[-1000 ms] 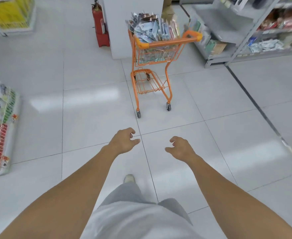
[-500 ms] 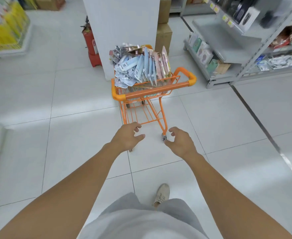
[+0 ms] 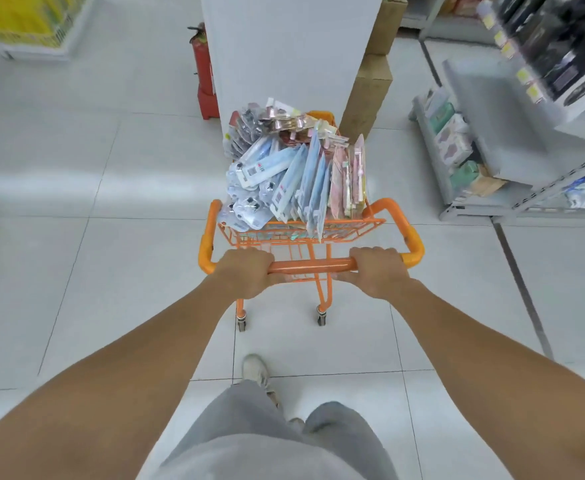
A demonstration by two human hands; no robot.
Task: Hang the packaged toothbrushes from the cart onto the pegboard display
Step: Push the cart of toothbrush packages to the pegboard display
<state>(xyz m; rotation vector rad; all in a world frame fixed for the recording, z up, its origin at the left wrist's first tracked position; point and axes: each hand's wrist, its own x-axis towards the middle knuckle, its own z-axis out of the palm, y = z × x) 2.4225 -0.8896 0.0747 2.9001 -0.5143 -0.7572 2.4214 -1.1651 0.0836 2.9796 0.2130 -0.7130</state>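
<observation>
I hold one small orange cart with both of my hands. My left hand is curled around the orange handle bar near its left end. My right hand is curled around the same bar near its right end. My two hands are apart, with a bare bit of bar between them.

The packaged toothbrushes are piled in the cart's basket, at 12 o'clock from my hands. There are too many packs to count, and they lie on top of each other. Most are pale blue, some at the right side are pink, and a few at the far end look dark and shiny. Many stick up above the basket rim.

I can see two cart wheels on the white floor, just under my hands.

One white pillar stands at 12 o'clock, past the cart. One red fire extinguisher stands at 11 o'clock, just beside the pillar. Two brown cardboard boxes are stacked at 1 o'clock, on the pillar's other side. A grey shelf rack with goods is at 2 o'clock. It is blurry, so I cannot count the things on it.

One of my shoes shows at 6 o'clock.
</observation>
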